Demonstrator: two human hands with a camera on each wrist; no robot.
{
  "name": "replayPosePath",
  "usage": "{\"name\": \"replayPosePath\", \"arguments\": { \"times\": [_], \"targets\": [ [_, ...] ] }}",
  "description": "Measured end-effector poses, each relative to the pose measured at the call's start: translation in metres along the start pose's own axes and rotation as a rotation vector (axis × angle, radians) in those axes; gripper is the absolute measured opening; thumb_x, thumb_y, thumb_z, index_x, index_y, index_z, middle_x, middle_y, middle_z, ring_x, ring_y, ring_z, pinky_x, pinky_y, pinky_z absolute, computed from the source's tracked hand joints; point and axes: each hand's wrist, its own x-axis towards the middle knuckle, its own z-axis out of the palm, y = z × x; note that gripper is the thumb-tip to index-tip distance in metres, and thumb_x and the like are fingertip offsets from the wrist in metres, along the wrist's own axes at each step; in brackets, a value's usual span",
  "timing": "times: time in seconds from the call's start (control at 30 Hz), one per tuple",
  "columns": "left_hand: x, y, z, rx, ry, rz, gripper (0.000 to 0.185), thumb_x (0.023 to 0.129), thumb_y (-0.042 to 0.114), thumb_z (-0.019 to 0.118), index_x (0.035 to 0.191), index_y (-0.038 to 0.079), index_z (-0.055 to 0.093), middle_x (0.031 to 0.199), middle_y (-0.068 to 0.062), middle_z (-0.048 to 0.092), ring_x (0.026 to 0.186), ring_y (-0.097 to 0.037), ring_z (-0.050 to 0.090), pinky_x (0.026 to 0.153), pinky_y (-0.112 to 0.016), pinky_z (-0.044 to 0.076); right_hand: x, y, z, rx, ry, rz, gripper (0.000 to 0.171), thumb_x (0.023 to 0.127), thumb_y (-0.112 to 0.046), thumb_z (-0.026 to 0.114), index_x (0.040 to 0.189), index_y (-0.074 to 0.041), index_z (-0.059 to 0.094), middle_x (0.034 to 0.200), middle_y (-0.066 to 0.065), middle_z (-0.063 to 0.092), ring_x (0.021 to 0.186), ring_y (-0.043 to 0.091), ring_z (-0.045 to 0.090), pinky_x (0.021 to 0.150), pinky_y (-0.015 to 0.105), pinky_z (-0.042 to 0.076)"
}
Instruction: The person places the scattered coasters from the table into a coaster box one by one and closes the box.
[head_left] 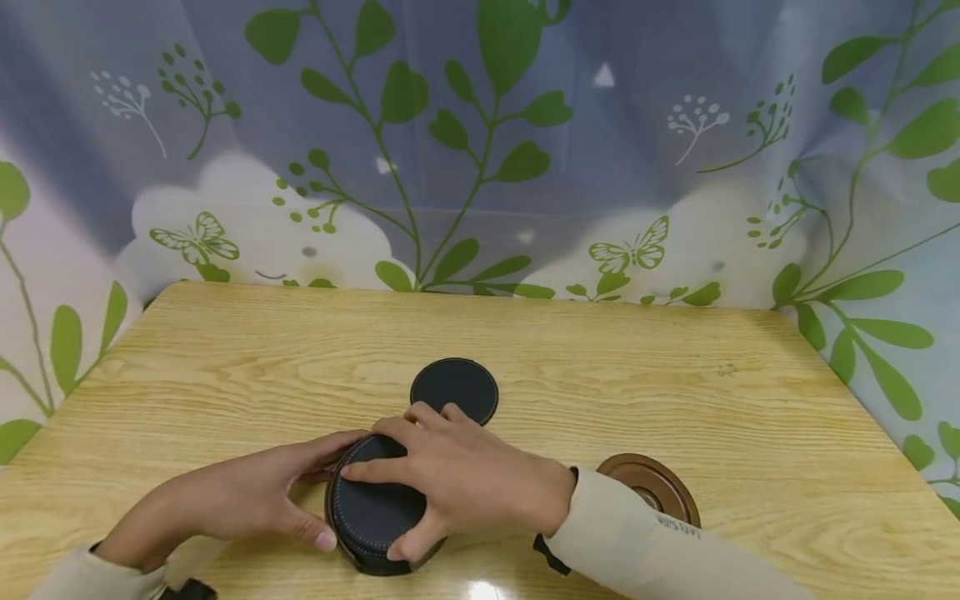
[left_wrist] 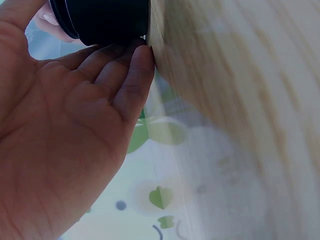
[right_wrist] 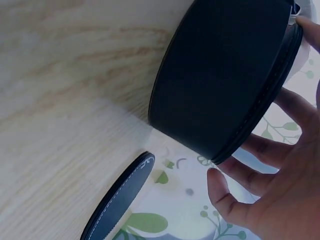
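I have both hands on the round black case (head_left: 372,508), which sits on the worktop (head_left: 675,375) near its front edge. My right hand (head_left: 457,479) lies over the lid, fingers curled round the rim and thumb hooked at the near side, so that grip is closed on the case. My left hand (head_left: 247,496) steadies the left wall with fingers nearly straight and thumb pressed low against it; its grip is open, bracing only. I judge this to be the moment of working the lid, and the next move calls for a firm hold on the body while the top is eased. A loose black disc (head_left: 454,390) lies flat just behind the case. A brown round piece (head_left: 649,486) is partly hidden by my right sleeve, and I cannot tell what it is. The seam between lid and body is covered by my fingers.
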Motion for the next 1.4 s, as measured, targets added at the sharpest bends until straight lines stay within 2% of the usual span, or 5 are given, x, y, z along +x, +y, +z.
{"name": "replayPosePath", "arguments": {
  "times": [0.47,0.67,0.73,0.9,1.4],
  "targets": [
    [-0.001,-0.001,-0.001,-0.036,-0.028,-0.018,0.102,0.094,0.028,0.08,0.17,0.013,0.014,0.173,-0.024,0.018,0.152,-0.05,0.035,0.114,-0.074,0.03,0.001,-0.008,0.007,-0.051,0.015,-0.008,0.074,0.093,-0.069,0.066,0.159,-0.046,0.042,0.167,-0.002,0.038,0.129,0.019,0.045,0.091,0.038,0.041],
    [-0.001,-0.003,-0.002,-0.028,-0.026,-0.022,0.101,0.094,0.029,0.08,0.17,0.013,0.015,0.173,-0.022,0.02,0.153,-0.048,0.036,0.114,-0.031,0.042,0.002,-0.008,0.009,-0.03,0.007,0.003,0.074,0.093,-0.067,0.067,0.159,-0.045,0.041,0.168,-0.002,0.036,0.137,0.021,0.043,0.096,0.043,0.043],
    [-0.001,-0.002,-0.002,-0.037,-0.027,-0.018,0.101,0.094,0.028,0.08,0.17,0.013,0.015,0.173,-0.023,0.02,0.153,-0.049,0.036,0.116,-0.035,0.042,0.002,-0.008,0.01,-0.028,0.006,0.004,0.074,0.094,-0.067,0.067,0.159,-0.045,0.041,0.168,-0.002,0.035,0.139,0.021,0.042,0.096,0.044,0.043],
    [-0.001,-0.001,-0.001,-0.035,-0.025,-0.016,0.102,0.094,0.029,0.08,0.17,0.012,0.014,0.173,-0.025,0.018,0.152,-0.051,0.035,0.114,-0.074,0.029,0.001,-0.008,0.01,-0.028,0.013,-0.003,0.074,0.094,-0.068,0.067,0.159,-0.045,0.041,0.168,-0.002,0.035,0.139,0.02,0.041,0.094,0.043,0.044],
    [-0.001,-0.002,-0.001,-0.018,-0.015,-0.025,0.103,0.093,0.029,0.081,0.17,0.013,0.015,0.173,-0.024,0.019,0.152,-0.05,0.036,0.113,-0.076,0.028,0.0,-0.005,0.01,-0.014,0.022,-0.01,0.075,0.093,-0.07,0.064,0.16,-0.045,0.04,0.169,-0.004,0.034,0.141,0.018,0.04,0.093,0.04,0.044]
  ]
}}
